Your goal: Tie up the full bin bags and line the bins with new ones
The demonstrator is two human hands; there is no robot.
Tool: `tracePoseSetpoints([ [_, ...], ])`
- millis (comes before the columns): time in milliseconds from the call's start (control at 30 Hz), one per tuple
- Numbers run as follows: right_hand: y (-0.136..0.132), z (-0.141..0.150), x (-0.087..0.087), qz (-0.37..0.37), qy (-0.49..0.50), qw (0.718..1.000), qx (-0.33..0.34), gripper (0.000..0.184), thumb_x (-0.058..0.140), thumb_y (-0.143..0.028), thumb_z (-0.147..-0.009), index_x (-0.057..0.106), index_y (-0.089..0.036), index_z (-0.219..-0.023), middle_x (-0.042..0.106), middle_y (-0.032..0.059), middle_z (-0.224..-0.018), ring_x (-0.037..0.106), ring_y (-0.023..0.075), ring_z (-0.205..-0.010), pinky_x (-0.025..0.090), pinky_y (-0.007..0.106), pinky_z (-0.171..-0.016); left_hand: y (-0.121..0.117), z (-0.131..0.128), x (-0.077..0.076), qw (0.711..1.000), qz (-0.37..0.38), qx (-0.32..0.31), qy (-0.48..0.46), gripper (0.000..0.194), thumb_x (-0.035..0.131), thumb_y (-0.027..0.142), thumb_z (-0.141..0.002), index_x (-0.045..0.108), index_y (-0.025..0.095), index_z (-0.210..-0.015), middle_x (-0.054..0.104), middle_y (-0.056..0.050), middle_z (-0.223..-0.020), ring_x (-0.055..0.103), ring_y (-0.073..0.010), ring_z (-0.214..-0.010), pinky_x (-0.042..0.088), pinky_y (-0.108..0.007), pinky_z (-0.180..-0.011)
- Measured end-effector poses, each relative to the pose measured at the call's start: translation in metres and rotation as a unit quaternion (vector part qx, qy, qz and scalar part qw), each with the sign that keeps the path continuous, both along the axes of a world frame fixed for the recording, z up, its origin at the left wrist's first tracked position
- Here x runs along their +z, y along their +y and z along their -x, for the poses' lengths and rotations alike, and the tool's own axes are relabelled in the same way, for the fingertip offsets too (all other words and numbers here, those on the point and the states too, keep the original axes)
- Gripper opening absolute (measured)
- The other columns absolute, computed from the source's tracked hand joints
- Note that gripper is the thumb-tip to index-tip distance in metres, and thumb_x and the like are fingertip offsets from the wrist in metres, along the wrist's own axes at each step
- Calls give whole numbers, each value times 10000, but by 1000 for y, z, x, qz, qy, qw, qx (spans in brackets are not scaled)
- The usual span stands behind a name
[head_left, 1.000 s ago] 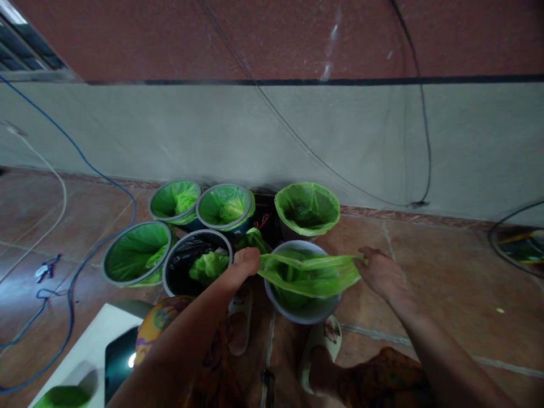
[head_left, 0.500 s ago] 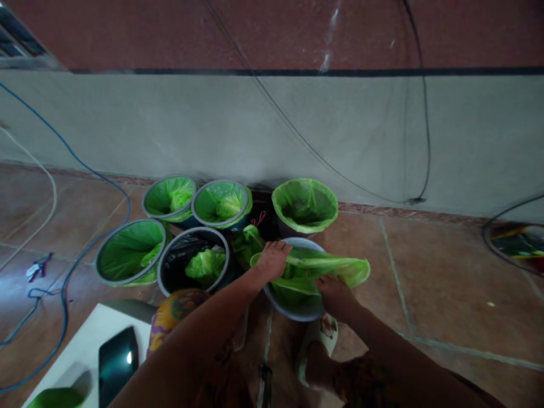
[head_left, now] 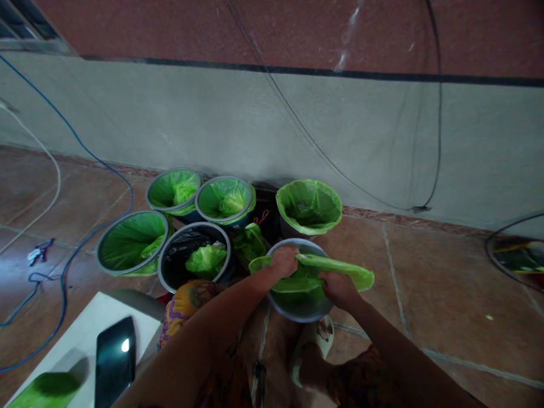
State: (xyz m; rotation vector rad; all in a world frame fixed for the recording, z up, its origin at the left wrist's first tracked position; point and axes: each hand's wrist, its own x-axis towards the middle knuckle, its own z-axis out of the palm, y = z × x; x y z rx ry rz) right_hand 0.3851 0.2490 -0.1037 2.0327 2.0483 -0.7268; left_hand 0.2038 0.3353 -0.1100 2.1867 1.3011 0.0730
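Note:
A green plastic bag (head_left: 314, 269) stretches across the mouth of a pale round bin (head_left: 300, 313) on the floor before me. My left hand (head_left: 284, 262) is closed on the bag's edge near the bin's left side. Closed too is my right hand (head_left: 339, 288), gripping the bag over the bin's right side. Part of the bag hangs down inside the bin, and its right end sticks out past the rim. To the left, a crumpled green bag (head_left: 250, 245) lies beside the bin.
Several grey-rimmed bins (head_left: 131, 243) with green liners stand at left; one bin (head_left: 176, 263) has a black liner. Another green-lined bin (head_left: 309, 207) stands by the wall. A phone (head_left: 114, 357) lies on a white surface (head_left: 85, 340). A blue cable (head_left: 85, 243) and keys (head_left: 39, 253) are on the floor.
Both hands have closed more tightly on the green bag. Its top edge is drawn straighter across the bin, and the view has tilted slightly.

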Motion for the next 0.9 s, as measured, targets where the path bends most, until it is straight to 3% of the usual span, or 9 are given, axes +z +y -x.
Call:
tracePoseSetpoints([
  [100, 9, -11, 0, -20, 67, 997, -30, 388, 419, -132, -863, 734, -203, -1079, 746, 78, -1085, 681, 232, -994, 477, 320, -868, 4, 0, 7, 999, 20, 29, -7, 259, 515, 106, -830, 738, 140, -957, 742, -106, -964, 644, -220, -892, 498, -314, -854],
  [233, 16, -23, 5, -44, 48, 996, -63, 403, 415, -149, -871, 699, -168, -1156, 730, 121, -1120, 681, 250, -986, 490, 350, -872, 9, 2, 12, 995, 68, 63, -44, 250, 523, 112, -806, 750, 161, -899, 745, -53, -875, 645, -175, -820, 500, -264, -781],
  [433, 7, -14, 13, -10, 73, 995, 64, 518, 600, -249, -785, 613, -205, -1301, 644, 118, -1292, 594, 289, -1175, 430, 423, -1013, 11, 3, 15, 990, 90, 88, -64, 278, 501, 160, -822, 761, 177, -919, 739, -22, -847, 656, -159, -811, 503, -246, -795],
  [533, -6, -2, 8, 42, 15, 992, 121, 613, 667, -198, -697, 594, -213, -1305, 621, 136, -1297, 557, 330, -1192, 403, 486, -1009, 11, 1, 18, 990, 87, 102, -54, 293, 484, 161, -842, 761, 170, -937, 750, -38, -904, 666, -164, -849, 503, -243, -824],
  [600, -15, 4, 2, 61, -46, 986, 148, 575, 612, -120, -717, 597, -188, -1288, 627, 161, -1257, 553, 347, -1180, 379, 533, -1002, 11, 1, 19, 989, 88, 106, -50, 295, 483, 159, -845, 761, 172, -944, 756, -43, -932, 670, -167, -874, 504, -242, -838],
  [733, -24, 9, -7, 55, -97, 981, 158, 486, 457, -64, -827, 592, -133, -1288, 639, 200, -1209, 559, 355, -1159, 336, 587, -1007, 11, 2, 18, 989, 92, 105, -51, 293, 486, 168, -853, 760, 176, -957, 760, -42, -937, 676, -172, -884, 511, -254, -848],
  [900, -16, 6, -3, 60, -103, 985, 124, 440, 394, -28, -839, 637, -139, -1188, 682, 164, -1153, 576, 319, -1137, 355, 534, -1003, 9, 2, 17, 991, 88, 90, -53, 277, 506, 168, -854, 762, 176, -961, 758, -43, -935, 676, -167, -883, 514, -265, -868],
])
